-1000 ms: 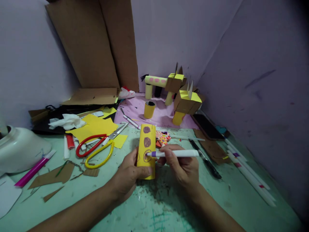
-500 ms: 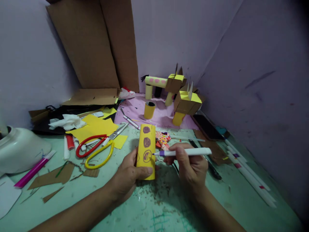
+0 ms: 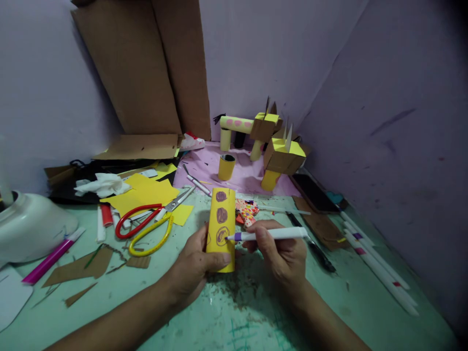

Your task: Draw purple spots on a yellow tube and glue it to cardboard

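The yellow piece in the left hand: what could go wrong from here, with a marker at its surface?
1. The marker might stray outside the partly filled spot, since its tip is close to that spot's right edge.
2. If the ink is wet, it could smear: the fingers of the left hand grip the yellow piece just below that spot.

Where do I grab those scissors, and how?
Probably by the scissors' handles, the red loop and yellow loop, bringing your hand in from the near side. Both big loops lie closer to you, while the sharp metal blades point away, toward the pink sheet.
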`<state>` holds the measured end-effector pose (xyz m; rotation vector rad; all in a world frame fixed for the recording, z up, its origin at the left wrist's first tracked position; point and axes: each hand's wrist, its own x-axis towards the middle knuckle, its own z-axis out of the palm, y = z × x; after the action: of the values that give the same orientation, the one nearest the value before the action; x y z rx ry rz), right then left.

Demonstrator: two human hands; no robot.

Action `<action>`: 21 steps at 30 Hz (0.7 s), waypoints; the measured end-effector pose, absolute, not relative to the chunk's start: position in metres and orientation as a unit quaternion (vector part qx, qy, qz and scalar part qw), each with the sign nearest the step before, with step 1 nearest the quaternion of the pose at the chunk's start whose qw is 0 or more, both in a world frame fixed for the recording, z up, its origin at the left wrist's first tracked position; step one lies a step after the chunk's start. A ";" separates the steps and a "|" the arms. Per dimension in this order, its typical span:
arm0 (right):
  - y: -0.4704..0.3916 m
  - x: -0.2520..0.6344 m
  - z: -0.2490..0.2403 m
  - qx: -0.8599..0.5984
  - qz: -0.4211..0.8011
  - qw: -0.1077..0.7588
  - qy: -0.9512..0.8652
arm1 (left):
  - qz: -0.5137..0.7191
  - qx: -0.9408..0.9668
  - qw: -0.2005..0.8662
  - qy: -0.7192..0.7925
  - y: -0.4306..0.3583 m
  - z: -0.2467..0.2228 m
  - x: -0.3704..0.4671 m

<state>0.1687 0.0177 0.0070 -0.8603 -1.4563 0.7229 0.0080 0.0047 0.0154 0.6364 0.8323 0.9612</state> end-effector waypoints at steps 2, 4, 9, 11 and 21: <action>0.018 0.169 0.007 -0.372 0.310 0.607 -0.630 | 0.442 0.291 0.759 0.379 0.004 0.015 0.008; 0.019 0.169 0.006 -0.373 0.307 0.612 -0.626 | 0.443 0.289 0.757 0.383 0.005 0.015 0.008; 0.018 0.167 0.008 -0.378 0.306 0.618 -0.618 | 0.446 0.284 0.755 0.389 0.006 0.017 0.008; 0.017 0.167 0.009 -0.384 0.306 0.609 -0.623 | 0.446 0.281 0.760 0.381 0.006 0.018 0.008; 0.018 0.167 0.009 -0.379 0.320 0.617 -0.611 | 0.445 0.272 0.764 0.379 0.006 0.019 0.006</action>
<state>0.1669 0.0176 0.0090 -0.8733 -1.4062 0.7372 0.0064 0.0061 0.0187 0.5921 0.8243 0.9680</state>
